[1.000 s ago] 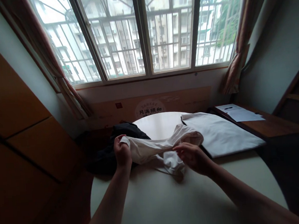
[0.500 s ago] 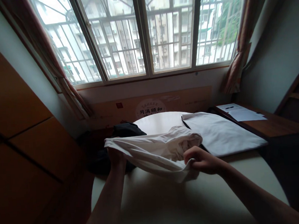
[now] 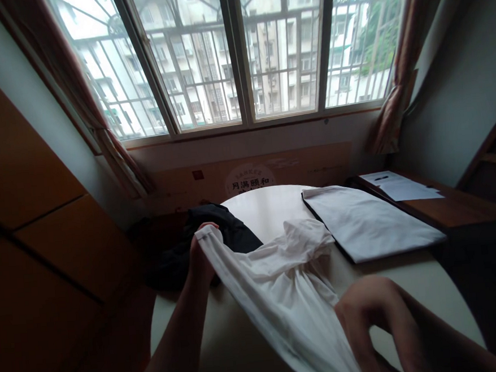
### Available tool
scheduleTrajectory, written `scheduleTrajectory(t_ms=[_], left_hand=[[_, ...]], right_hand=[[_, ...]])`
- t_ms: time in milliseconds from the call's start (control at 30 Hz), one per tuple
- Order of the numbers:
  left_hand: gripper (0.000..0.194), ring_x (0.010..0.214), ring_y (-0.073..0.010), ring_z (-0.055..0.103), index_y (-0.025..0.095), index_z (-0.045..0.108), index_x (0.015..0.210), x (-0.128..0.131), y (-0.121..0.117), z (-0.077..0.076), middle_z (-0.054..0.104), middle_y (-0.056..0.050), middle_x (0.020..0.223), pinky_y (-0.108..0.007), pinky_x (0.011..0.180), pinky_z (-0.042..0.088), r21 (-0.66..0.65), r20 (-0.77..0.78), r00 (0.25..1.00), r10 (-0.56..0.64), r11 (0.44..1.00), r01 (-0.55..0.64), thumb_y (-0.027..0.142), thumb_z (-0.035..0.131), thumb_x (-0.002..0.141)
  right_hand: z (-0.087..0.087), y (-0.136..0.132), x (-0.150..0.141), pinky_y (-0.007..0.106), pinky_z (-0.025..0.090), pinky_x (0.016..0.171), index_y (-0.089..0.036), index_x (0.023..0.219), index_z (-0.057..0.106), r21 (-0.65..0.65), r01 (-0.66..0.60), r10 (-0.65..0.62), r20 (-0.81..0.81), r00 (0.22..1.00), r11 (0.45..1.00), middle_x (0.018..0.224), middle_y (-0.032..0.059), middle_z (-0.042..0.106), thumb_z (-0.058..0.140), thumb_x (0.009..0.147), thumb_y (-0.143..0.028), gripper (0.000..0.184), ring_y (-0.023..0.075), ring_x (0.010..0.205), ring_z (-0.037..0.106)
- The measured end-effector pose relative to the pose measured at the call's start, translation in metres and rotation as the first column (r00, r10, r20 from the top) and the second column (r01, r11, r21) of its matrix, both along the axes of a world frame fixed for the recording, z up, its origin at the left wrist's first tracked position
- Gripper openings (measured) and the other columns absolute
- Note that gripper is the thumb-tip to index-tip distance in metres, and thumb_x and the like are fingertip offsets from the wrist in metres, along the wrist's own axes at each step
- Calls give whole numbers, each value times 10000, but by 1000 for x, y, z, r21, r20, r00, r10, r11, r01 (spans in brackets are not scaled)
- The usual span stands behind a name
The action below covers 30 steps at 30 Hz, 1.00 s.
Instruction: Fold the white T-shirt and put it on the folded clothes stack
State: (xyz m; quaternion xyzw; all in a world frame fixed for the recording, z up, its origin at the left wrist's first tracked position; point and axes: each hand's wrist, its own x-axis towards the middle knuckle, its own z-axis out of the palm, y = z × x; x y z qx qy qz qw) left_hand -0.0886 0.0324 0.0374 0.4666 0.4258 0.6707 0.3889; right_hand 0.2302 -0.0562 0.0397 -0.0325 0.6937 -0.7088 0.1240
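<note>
A thin white garment (image 3: 275, 280) stretches between my two hands above the round table. My left hand (image 3: 202, 248) is closed on its upper left corner, where a hemmed edge shows; the cloth hides part of the fingers. On the near right side, my right hand (image 3: 371, 313) bends down over the same cloth, its fingers curled against the fabric. A gap shows between two of its digits, and the lowest fingertips are hard to make out. The far part of the garment is bunched up, and its lower part runs past the bottom of the view.
The white round table (image 3: 266, 199) is underneath. Dark cloth (image 3: 223, 222) lies at its left edge. A flat white piece with a dark border (image 3: 365, 223) rests on the right. Papers (image 3: 401, 186) lie on a brown desk (image 3: 466, 210). A barred window (image 3: 239, 56) is ahead.
My right hand has come nearer and lower, drawing the garment's near side down and spreading it. My left hand has shifted slightly right and up with its corner.
</note>
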Motion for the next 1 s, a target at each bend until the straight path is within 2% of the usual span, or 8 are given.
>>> scheduleTrajectory(t_ms=[100,167,233,300,533,767,867,1000], left_hand=[[209,687,-179,584,192,659,782,1,0,4,621,-45,799,-293,609,489,-31,79,932,-353,934,356,314,651,612],[187,883,-244,655,199,663,757,1,-1,5,676,-85,947,-378,785,547,-5,122,846,-520,852,524,281,642,590],[197,1071,-308,648,200,689,763,3,-3,5,698,-120,1078,-467,948,518,-11,66,817,-573,818,575,297,621,606],[272,1142,-338,626,192,736,834,8,-5,4,704,-137,1130,-484,1004,484,-84,-115,777,-619,786,613,312,607,627],[430,876,-252,657,255,787,952,39,-20,-12,734,-37,952,-302,769,482,-366,-836,203,-509,795,483,140,606,580],[211,637,-165,542,222,717,735,55,-37,-5,653,9,685,-247,589,379,-390,-899,-13,-438,786,479,114,580,615],[184,645,-145,554,218,726,830,66,-51,6,656,25,729,-223,573,406,-575,-734,-108,-670,529,624,184,620,684],[369,690,-208,650,202,732,827,85,-70,13,687,-25,791,-272,591,515,-632,-266,-492,-829,-236,738,482,836,610]], right_hand=[[-2,7,5,228,503,458,-126,911,716,35,415,-416,13,909,909,588,15,638,696,769,-738,628,145,453,611],[-9,11,11,201,432,438,-141,955,720,282,781,-788,-115,605,558,581,-24,584,635,893,-589,460,109,449,537],[-17,18,15,198,404,484,-157,1087,716,489,865,-886,-343,312,115,596,-44,566,660,887,-361,291,110,508,518],[-25,25,19,214,403,538,-170,1326,632,583,805,-855,-469,219,-114,630,-46,601,655,823,-214,505,127,560,534],[-50,43,31,281,462,688,-215,1477,540,777,586,-902,-397,170,-232,1030,71,777,595,710,-123,774,234,849,700],[-51,58,33,336,513,768,-177,996,743,693,652,-854,-502,133,-306,895,73,770,549,772,-157,296,255,847,717],[-45,56,33,338,535,720,-184,1048,706,529,696,-777,-626,-65,-485,813,48,749,546,816,-189,282,241,760,715],[-41,52,29,408,549,963,-180,1366,564,198,766,-542,-810,-223,-611,1254,135,700,543,873,-193,494,280,1148,679]])
